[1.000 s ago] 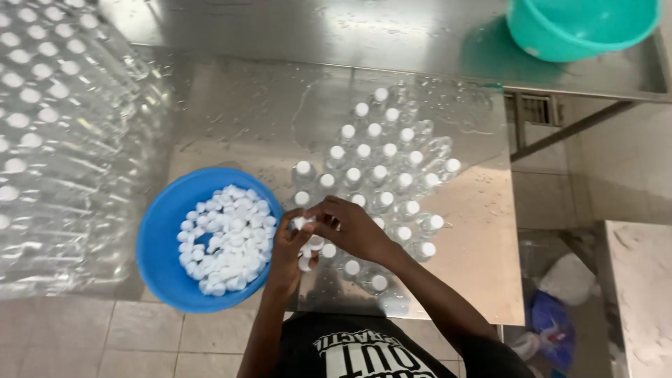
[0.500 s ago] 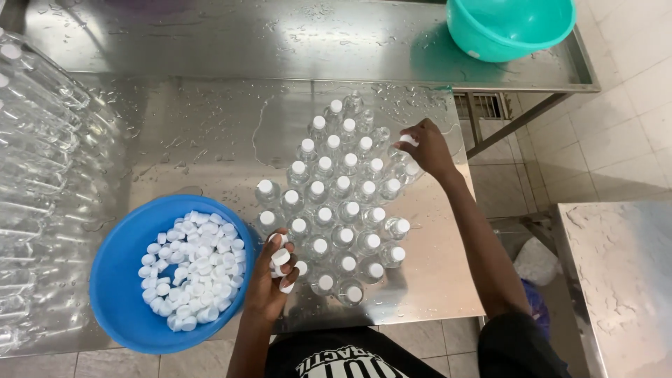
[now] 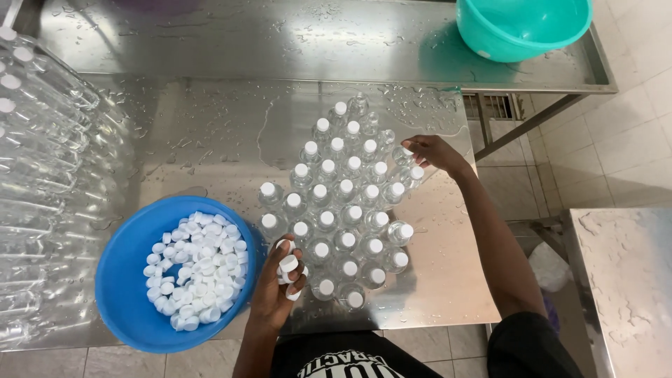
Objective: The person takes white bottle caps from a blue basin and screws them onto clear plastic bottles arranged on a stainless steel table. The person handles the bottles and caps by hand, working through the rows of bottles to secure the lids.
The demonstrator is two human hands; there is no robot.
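A wet stainless-steel surface fills most of the view, its brushed metal beaded with water drops and streaked with reflections. A raised steel shelf runs along its far edge, and a turquoise plastic basin sits at the right end of that shelf. Pale floor tiles show to the right, and the corner of a second steel surface juts in at lower right.

In the middle stands a tight cluster of small clear plastic bottles, upright, in slanting rows, most topped with round white caps. To the left lies a large heap of clear empty bottles on their sides, glossy and ribbed. A round blue plastic bowl sits at the near edge, just beside the cluster, holding a pile of loose white caps.

The left hand hovers between the bowl and the nearest bottles, its grip curled closed around several white caps. The right hand reaches to the far right edge of the cluster, its fingers bent over the top of a bottle there; whether the grip pinches a cap or only touches the bottle cannot be told.
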